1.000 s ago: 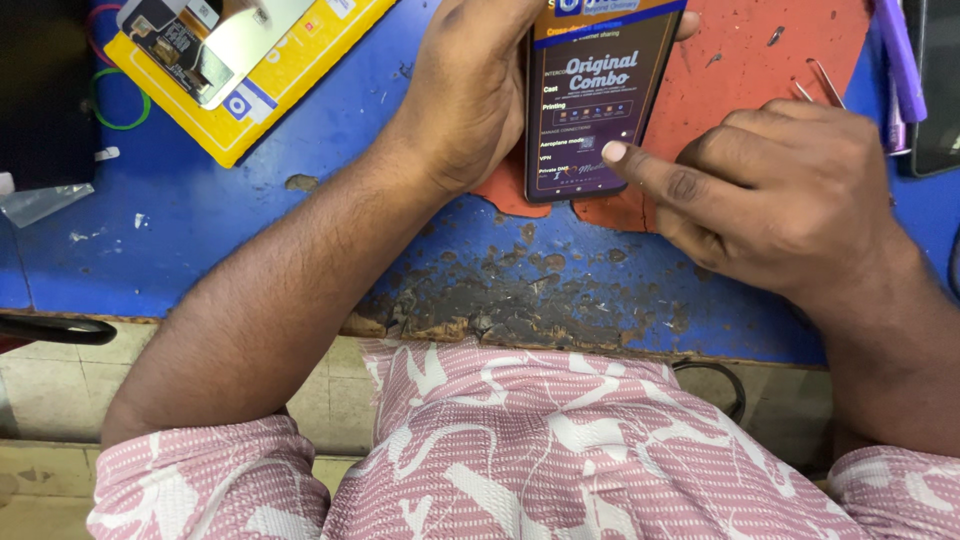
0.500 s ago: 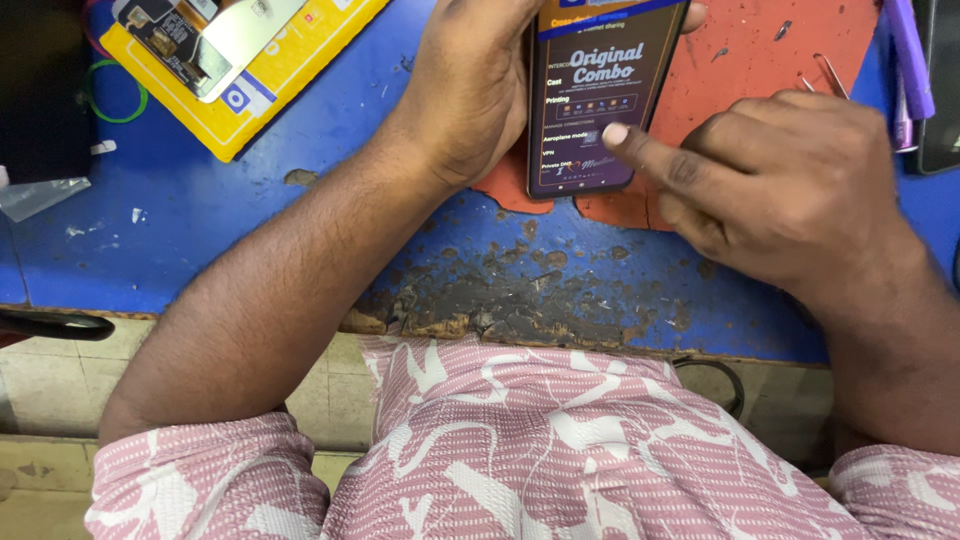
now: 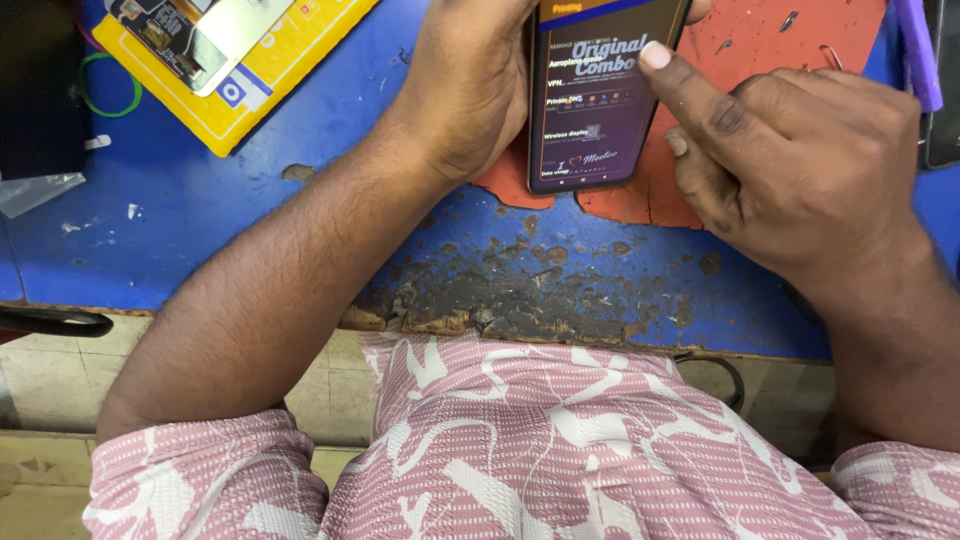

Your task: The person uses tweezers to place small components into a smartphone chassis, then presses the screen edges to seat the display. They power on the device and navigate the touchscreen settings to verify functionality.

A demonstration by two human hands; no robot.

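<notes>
right hand [image 3: 800, 170] forefinger slid up the phone [image 3: 600, 100] screen, other fingers curled, left hand [image 3: 475, 85] fingers still gripping phone

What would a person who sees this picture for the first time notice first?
The eye goes first to the phone with its lit screen at the top centre, held by the left hand while the forefinger of the right hand touches the screen. Below it lies an orange mat on a worn blue table, whose near edge is badly chipped. At the top left sits a yellow box.
</notes>
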